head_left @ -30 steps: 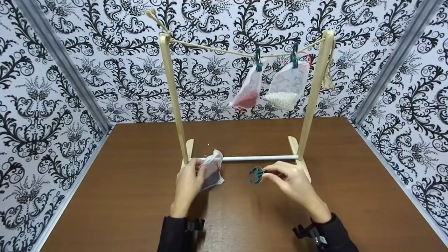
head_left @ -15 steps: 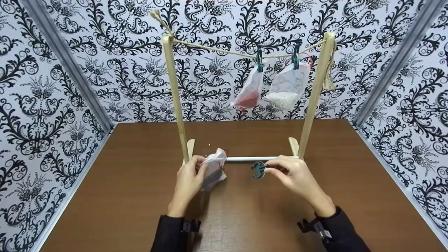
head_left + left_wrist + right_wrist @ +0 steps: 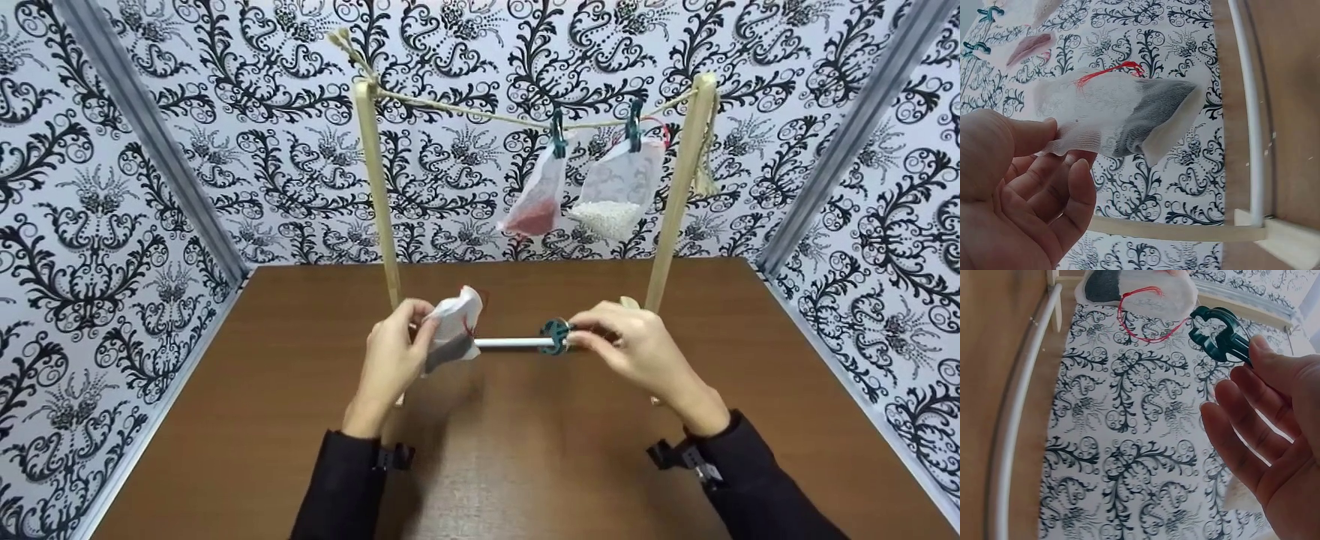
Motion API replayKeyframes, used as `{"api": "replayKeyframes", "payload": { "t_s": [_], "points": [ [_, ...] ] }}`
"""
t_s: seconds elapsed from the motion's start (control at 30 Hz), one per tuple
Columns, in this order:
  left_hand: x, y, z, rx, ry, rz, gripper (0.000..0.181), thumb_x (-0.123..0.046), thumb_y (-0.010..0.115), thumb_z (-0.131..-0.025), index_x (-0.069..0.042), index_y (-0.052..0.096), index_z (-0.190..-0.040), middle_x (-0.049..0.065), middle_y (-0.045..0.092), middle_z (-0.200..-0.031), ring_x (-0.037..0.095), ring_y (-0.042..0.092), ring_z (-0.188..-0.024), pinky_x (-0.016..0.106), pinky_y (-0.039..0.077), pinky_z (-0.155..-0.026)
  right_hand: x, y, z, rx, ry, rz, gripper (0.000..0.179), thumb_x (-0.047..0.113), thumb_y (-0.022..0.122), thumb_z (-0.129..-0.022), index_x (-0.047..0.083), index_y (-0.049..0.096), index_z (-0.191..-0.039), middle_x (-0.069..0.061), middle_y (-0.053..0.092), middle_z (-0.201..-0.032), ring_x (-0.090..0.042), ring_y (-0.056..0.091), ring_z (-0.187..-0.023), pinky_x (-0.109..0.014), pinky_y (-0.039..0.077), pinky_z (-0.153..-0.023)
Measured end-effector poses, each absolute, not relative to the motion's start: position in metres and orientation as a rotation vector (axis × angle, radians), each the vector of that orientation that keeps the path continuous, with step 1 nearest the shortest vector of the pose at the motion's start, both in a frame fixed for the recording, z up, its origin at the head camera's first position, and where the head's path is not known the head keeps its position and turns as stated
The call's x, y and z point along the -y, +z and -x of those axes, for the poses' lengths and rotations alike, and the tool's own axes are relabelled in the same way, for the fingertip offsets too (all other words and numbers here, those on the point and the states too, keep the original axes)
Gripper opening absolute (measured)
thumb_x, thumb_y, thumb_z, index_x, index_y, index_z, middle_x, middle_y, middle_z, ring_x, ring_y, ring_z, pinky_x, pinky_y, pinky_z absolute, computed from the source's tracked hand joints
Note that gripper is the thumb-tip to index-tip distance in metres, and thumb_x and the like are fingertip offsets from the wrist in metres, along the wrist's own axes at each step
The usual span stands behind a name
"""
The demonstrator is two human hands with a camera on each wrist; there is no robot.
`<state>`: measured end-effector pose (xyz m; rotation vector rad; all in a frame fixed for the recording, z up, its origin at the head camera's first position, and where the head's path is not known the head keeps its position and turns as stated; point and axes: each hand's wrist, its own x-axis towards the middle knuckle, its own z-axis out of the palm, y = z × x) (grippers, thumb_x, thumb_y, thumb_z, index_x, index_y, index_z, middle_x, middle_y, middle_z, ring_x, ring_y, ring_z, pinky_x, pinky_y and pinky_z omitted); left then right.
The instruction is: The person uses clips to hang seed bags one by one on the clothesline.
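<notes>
My left hand pinches the edge of a white mesh drawstring bag between thumb and fingers, above the table. Dark grey contents fill the bag's bottom end, and a red drawstring hangs from it. My right hand pinches the handles of a dark green clothespin with round jaws, which stand apart with nothing between them. Bag and clothespin are apart, at about the same height. Two more mesh bags hang from a rope by green clothespins: one with pink contents, one with white grains.
The rope sags between two wooden posts, the left post and the right post. A white bar joins them low down over the brown table. Patterned walls enclose the table.
Both hands have risen and moved forward, the left with the mesh bag, the right with the clothespin. In the head view the clothespin now overlaps the white bar. The hanging bags stay put.
</notes>
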<state>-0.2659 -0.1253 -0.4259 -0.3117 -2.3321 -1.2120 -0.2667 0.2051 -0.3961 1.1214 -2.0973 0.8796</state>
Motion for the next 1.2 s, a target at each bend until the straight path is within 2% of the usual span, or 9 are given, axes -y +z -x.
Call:
{"api": "replayKeyframes", "payload": {
  "t_s": [0.07, 0.17, 0.33, 0.63, 0.97, 1.2],
  "points": [
    [0.124, -0.418, 0.269, 2.326, -1.202, 0.315, 0.006, -0.011, 0.072, -0.095, -0.009, 0.068, -0.099, 0.003, 0.071, -0.084, 0.017, 0.069, -0.071, 0.037, 0.056, -0.066, -0.203, -0.386, 0.27, 2.07, 0.859, -1.144, 0.02, 0.006, 0.082, -0.083, 0.01, 0.076, -0.101, 0.004, 0.073, -0.092, -0.008, 0.061, -0.072, -0.027, 0.048, -0.068],
    [0.122, -0.405, 0.275, 2.333, -1.167, 0.33, 0.006, -0.011, 0.072, -0.095, -0.009, 0.069, -0.099, 0.004, 0.072, -0.086, 0.02, 0.07, -0.072, 0.039, 0.056, -0.067, -0.2, -0.372, 0.273, 2.056, 0.822, -1.174, 0.018, 0.005, 0.08, -0.085, 0.008, 0.074, -0.102, 0.003, 0.071, -0.091, -0.008, 0.059, -0.071, -0.02, 0.048, -0.06],
    [0.12, -0.381, 0.282, 2.361, -0.997, 0.383, 0.005, -0.013, 0.071, -0.096, -0.01, 0.069, -0.099, 0.004, 0.074, -0.086, 0.021, 0.069, -0.074, 0.043, 0.054, -0.069, -0.195, -0.348, 0.279, 2.055, 0.733, -1.218, 0.016, 0.005, 0.077, -0.088, 0.005, 0.072, -0.103, 0.0, 0.07, -0.093, -0.008, 0.06, -0.072, -0.019, 0.049, -0.062],
    [0.118, -0.331, 0.292, 2.457, -0.714, 0.435, 0.009, -0.014, 0.069, -0.096, -0.008, 0.067, -0.103, 0.009, 0.074, -0.092, 0.029, 0.07, -0.077, 0.045, 0.057, -0.069, -0.179, -0.292, 0.291, 2.049, 0.53, -1.279, 0.016, 0.011, 0.075, -0.091, 0.003, 0.07, -0.105, -0.006, 0.071, -0.094, -0.014, 0.065, -0.076, -0.025, 0.056, -0.069],
    [0.108, -0.285, 0.304, 2.535, -0.563, 0.485, 0.01, -0.013, 0.064, -0.1, -0.007, 0.067, -0.107, 0.013, 0.074, -0.095, 0.032, 0.069, -0.075, 0.044, 0.058, -0.067, -0.158, -0.245, 0.306, 2.026, 0.439, -1.271, 0.018, 0.014, 0.072, -0.093, -0.001, 0.067, -0.102, -0.011, 0.069, -0.091, -0.019, 0.066, -0.071, -0.028, 0.056, -0.062],
    [0.108, -0.265, 0.307, 2.457, -0.484, 0.505, 0.008, -0.012, 0.064, -0.099, -0.006, 0.066, -0.104, 0.013, 0.074, -0.094, 0.031, 0.069, -0.071, 0.043, 0.057, -0.063, -0.141, -0.219, 0.314, 2.112, 0.451, -1.181, 0.022, 0.019, 0.067, -0.097, -0.001, 0.068, -0.104, -0.011, 0.07, -0.095, -0.021, 0.066, -0.076, -0.031, 0.056, -0.068]
  ]
}}
